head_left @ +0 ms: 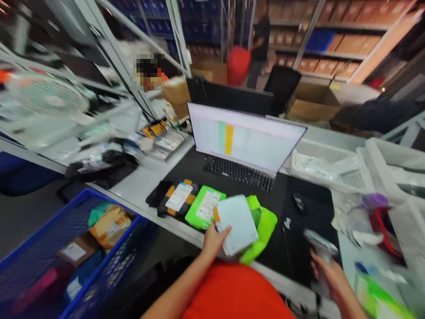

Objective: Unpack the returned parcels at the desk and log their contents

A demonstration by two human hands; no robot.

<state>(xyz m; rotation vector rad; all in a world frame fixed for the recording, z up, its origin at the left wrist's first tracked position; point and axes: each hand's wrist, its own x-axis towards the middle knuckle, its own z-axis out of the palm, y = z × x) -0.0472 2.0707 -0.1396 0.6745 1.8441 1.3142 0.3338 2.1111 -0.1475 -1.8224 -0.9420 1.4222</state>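
Note:
My left hand [215, 241] grips the near edge of a pale blue-white parcel [237, 229] lying on top of a bright green parcel [264, 230] at the front of the desk. My right hand [327, 274], smeared by motion, is wrapped round the grip of a grey handheld scanner [318, 244] over the black desk mat [308, 226]. Left of the held parcel lie another green parcel [204, 206] with a white label and a black and orange parcel [179, 198].
A lit monitor [247, 137] and black keyboard [239, 172] stand behind the parcels. A blue crate [63, 261] with parcels sits at the lower left. White trays [332, 166] stand on the right, a fan [46, 95] on the left. A person stands by shelves far back.

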